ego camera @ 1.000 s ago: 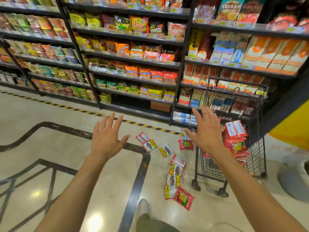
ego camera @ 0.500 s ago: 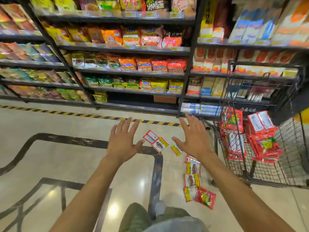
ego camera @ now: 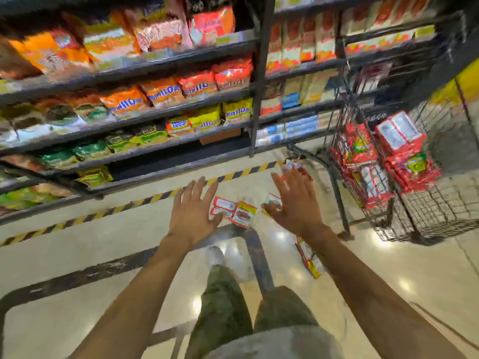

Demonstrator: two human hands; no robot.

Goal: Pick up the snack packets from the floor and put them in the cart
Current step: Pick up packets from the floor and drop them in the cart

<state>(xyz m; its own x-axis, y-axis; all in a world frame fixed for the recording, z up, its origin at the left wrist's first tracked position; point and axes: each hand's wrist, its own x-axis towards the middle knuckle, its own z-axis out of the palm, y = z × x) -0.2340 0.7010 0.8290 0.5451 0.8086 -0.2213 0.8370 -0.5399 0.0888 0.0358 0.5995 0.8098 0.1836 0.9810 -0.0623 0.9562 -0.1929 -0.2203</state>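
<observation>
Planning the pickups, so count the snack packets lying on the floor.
5: red-white packet and yellow packet between left hand and right hand; thumb-side packet; farthest packet beyond that hand; forearm packet under the right arm. Arm and blur may hide more.

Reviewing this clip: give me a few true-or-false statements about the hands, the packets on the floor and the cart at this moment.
1. The left hand and right hand are both open, holding nothing. True.
2. The shopping cart is empty. False: red snack packets already sit in it.
3. Several loose packets lie on the floor between the hands. True.
4. The shopping cart stands on the person's left. False: it is on the right.
5. The floor tape is plain red. False: it has yellow and black stripes.
</observation>
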